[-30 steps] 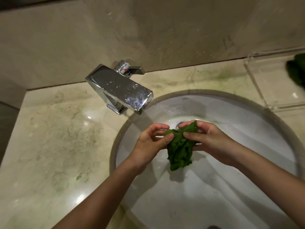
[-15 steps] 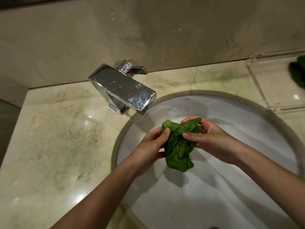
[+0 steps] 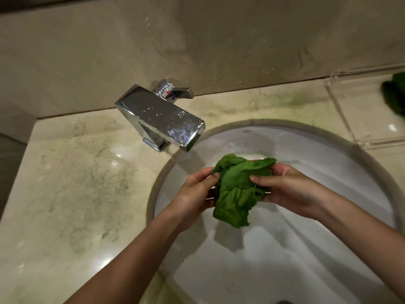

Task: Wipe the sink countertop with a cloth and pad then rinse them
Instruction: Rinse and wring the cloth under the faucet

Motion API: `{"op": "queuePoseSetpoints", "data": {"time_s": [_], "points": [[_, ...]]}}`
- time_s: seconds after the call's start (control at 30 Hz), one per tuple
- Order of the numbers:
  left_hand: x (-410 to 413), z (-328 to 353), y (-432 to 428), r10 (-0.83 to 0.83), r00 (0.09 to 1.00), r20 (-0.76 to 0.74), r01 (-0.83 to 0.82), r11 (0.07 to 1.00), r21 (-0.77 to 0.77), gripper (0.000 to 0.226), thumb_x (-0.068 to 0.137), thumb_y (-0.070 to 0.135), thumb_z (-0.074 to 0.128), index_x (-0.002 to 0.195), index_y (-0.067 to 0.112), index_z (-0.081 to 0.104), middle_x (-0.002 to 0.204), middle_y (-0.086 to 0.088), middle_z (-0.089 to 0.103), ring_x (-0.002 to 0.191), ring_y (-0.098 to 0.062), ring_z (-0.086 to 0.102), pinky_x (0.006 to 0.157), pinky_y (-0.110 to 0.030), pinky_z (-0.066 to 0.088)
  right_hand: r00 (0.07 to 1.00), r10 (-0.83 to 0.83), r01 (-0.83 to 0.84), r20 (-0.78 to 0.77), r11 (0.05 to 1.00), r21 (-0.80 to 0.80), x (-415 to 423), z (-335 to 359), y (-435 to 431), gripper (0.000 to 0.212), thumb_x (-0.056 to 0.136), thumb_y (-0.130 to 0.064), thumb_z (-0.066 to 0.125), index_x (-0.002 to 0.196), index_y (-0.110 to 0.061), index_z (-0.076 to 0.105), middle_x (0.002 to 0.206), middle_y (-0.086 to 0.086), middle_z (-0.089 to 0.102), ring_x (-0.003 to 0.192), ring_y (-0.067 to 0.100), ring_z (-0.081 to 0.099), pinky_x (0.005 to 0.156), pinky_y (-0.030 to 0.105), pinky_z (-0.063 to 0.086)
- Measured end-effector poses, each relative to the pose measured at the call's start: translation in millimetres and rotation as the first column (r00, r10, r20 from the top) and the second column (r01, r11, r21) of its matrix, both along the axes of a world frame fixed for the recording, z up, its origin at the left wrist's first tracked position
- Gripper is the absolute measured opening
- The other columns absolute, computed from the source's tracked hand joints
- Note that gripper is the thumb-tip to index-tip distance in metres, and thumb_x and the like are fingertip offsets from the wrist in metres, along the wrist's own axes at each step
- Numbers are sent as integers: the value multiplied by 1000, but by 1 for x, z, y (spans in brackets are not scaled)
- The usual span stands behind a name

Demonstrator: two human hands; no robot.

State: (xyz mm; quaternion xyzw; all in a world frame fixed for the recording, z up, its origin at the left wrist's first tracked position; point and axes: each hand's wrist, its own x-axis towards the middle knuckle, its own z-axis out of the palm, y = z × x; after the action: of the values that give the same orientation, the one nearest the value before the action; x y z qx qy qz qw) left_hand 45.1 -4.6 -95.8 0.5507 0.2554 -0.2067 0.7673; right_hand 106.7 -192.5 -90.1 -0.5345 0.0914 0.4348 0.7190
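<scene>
Over the white sink basin point(image 3: 306, 249), the left hand point(image 3: 195, 191) and right hand point(image 3: 287, 189) both pinch the green cloth point(image 3: 237, 189). It is now spread wider than a second ago, less bunched.

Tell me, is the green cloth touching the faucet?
Apart. The head view shows bare white basin between the green cloth and the faucet.
</scene>
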Motion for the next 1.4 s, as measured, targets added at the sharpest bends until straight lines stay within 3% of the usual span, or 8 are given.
{"op": "queuePoseSetpoints", "data": {"time_s": [0.17, 0.33, 0.53, 0.8, 0.93, 1.1, 1.23, 1.4], "points": [[-7, 2, -3, -141, 989, 32, 143, 989, -47, 43, 83, 44, 54, 119, 21, 59, 114, -4, 65, 94, -21, 66, 86, -37, 52, 944, -48, 125, 327, 968, -217, -5, -4, -1, 24, 83, 3, 62, 103, -11, 64, 90, 8, 72, 87, 29, 68, 65, 35, 58], [-2, 2, -8, -6, 996, -84, -12, 977, -211, 53, 85, 52, 48, 126, 20, 56, 121, -16, 61, 103, -30, 65, 77, -39, 57, 744, 129, 102, 656, 948, -302, -15, -7, 0, 22, 86, -4, 62, 95, -24, 67, 101, -1, 65, 97, 17, 61, 83, 42, 53], [6, -1, -12, 47, 999, -4, -47, 998, -43, 55, 74, 44, 66, 124, 22, 56, 117, -6, 65, 100, -22, 67, 79, -39, 57, 448, 490, 55, 748, 820, -570, -28, -9, -3, 37, 89, -29, 60, 121, -47, 52, 131, -19, 34, 125, -5, 21, 94, 2, 20], [14, 1, -12, -135, 990, 48, 135, 991, 14, 30, 89, 26, 61, 117, 14, 59, 111, -12, 67, 97, -28, 65, 77, -37, 57, 927, 39, 53, 373, 971, -234, -2, 5, -13, 31, 78, -34, 71, 108, -31, 64, 114, -3, 58, 98, 10, 63, 78, 27, 52], [21, 4, -9, -107, 994, -26, 98, 970, -221, 56, 72, 33, 53, 124, 9, 54, 121, -19, 59, 97, -26, 63, 74, -38, 57, 927, 235, -145, 293, 943, -300, 5, 7, -11, 24, 84, -13, 65, 107, -8, 63, 96, 10, 71, 84, 22, 69, 73, 33, 57], [23, -1, -14, -193, 979, 64, 192, 981, 23, 69, 70, 33, 75, 130, 28, 43, 125, -5, 58, 107, -21, 64, 83, -35, 56, 892, 120, 19, 435, 953, -302, 9, 14, -11, 17, 81, -14, 68, 96, -6, 64, 85, 7, 71, 79, 14, 68, 65, 20, 53], [27, 2, -15, -158, 983, 93, 165, 983, -82, 43, 82, 0, 62, 123, 12, 54, 116, -19, 64, 96, -27, 66, 75, -32, 58, 968, -27, 61, 248, 989, -132, 17, 23, -24, 33, 76, -17, 64, 106, -5, 64, 100, 10, 72, 93, 23, 68, 76, 28, 57], [32, 10, -6, -255, 963, 92, 270, 927, -259, 48, 77, 14, 55, 125, 16, 55, 119, -12, 64, 106, -27, 63, 87, -34, 54, 995, 7, -4, 95, 999, -39, 21, 22, -43, 57, 58, -19, 85, 109, -10, 63, 108, 15, 69, 98, 30, 66, 74, 37, 58]]}}
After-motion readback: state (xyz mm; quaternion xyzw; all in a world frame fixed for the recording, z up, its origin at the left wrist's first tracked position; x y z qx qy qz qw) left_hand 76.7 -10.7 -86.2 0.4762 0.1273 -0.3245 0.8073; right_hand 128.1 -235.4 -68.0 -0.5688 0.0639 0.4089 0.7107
